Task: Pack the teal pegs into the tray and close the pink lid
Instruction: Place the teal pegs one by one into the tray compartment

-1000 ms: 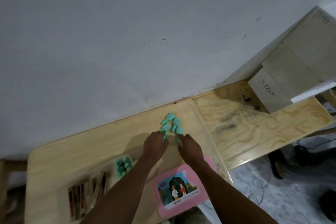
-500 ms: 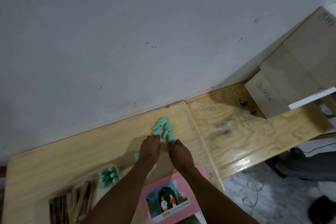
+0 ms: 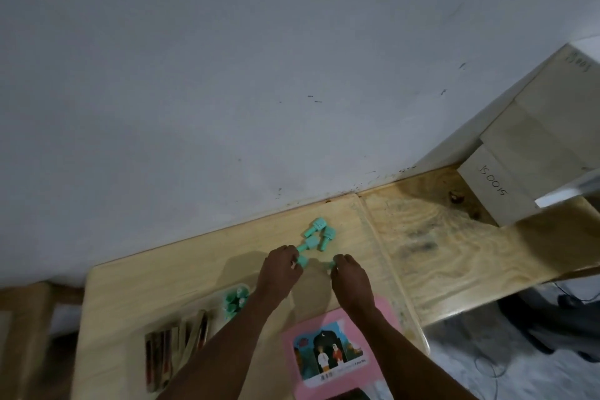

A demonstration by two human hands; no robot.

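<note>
Three loose teal pegs [image 3: 316, 234] lie in a cluster on the wooden table near the wall. My left hand [image 3: 279, 271] is just below them, its fingers pinched on a teal peg [image 3: 302, 260]. My right hand [image 3: 349, 279] is beside it, fingers closed on another teal peg [image 3: 328, 266]. The tray [image 3: 194, 308] sits at the lower left with several teal pegs [image 3: 235, 300] standing in its end compartment; my left forearm covers part of it. The pink lid [image 3: 331, 354] with a picture lies flat near the front edge, under my right forearm.
The tray also holds a row of dark striped sticks [image 3: 175, 347]. A second plywood table [image 3: 454, 250] adjoins on the right, with stacked cardboard boxes [image 3: 519, 166] in the corner. A white wall [image 3: 259, 75] runs along the back. Floor and cables show at lower right.
Both hands have pulled back slightly from the cluster, each now pinching a peg. The camera view has shifted, and fewer pegs remain in the loose cluster.
</note>
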